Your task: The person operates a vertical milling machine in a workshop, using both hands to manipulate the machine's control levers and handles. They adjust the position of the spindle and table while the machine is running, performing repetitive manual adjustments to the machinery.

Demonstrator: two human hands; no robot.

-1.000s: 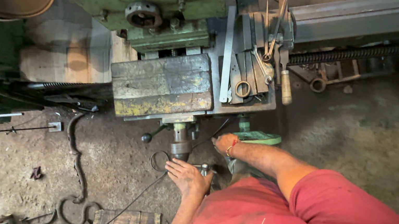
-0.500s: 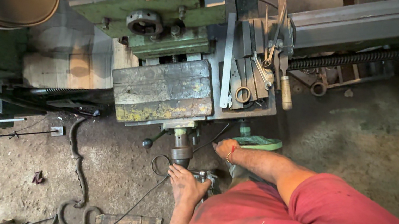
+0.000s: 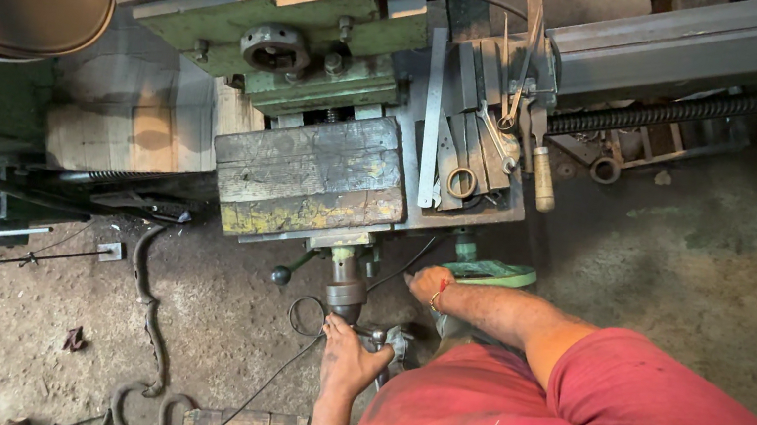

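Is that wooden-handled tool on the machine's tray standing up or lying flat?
Lying flat. The wooden-handled tool rests on its side among other metal tools on the tray, its handle pointing toward the person and slightly overhanging the edge.

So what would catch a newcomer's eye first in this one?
The big green lathe carriage with its worn block, top centre. Below it, the left hand grips a crank handle while the right hand reaches beside a green handwheel. Loose tools lie on the tray at right.
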